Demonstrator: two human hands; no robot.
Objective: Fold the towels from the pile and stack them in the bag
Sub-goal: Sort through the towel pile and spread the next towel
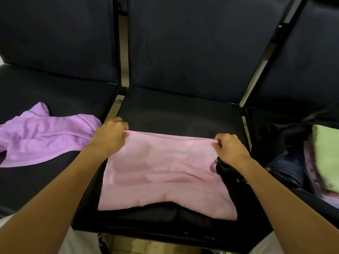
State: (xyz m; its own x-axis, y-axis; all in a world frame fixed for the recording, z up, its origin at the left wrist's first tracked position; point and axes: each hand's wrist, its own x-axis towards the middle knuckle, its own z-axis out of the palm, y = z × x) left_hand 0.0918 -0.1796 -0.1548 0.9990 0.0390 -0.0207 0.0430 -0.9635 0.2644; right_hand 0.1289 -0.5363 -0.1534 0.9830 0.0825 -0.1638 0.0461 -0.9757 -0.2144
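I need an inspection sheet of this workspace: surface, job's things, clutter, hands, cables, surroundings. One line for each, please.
Surface: dark padded middle seat in a row of chairs.
Job's things: pink towel spread on the middle seat; purple towel crumpled on the left seat; bag open on the right seat, green folded towel on top inside.
Clutter: nothing seen.
Hands: left hand and right hand each pinch a far corner of the pink towel.
Cables: nothing seen.
Surroundings: dark chair backs; tiled floor below.
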